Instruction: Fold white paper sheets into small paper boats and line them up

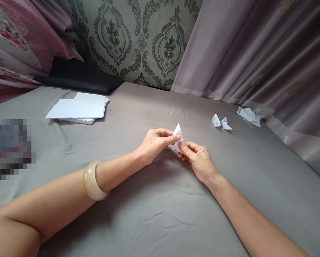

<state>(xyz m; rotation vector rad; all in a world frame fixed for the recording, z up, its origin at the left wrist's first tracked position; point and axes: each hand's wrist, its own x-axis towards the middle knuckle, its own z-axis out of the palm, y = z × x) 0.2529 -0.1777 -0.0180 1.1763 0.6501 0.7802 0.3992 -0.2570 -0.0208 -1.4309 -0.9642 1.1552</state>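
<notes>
A bed [160, 214] covered with a grey sheet is seen filling most of the view, with patterned wallpaper [141, 39] at twelve o'clock and a mauve curtain [256, 53] at two o'clock. A black cushion [79, 76] is laid at eleven o'clock, and just in front of it a stack of white paper sheets [78, 109] is spread flat. At about two o'clock from the hands, well apart from them, two small folded paper pieces [221, 122] are set side by side, with a heap of paper scraps [249, 116] farther out near the curtain hem. A cream bangle [91, 181] is worn on the left forearm.

A small folded paper [178, 137] is held above the sheet at the centre of the view, between the two hands. The left hand [154, 142] is pressed onto it from nine o'clock, its fingertips pinching the upper edge. The right hand [200, 160] is pinched onto its lower part from five o'clock, thumb and forefinger closed. Both hands are touching it, so neither is judged nearer. Its long axis is held roughly upright, and its sharp tip is pointed towards twelve o'clock.
</notes>
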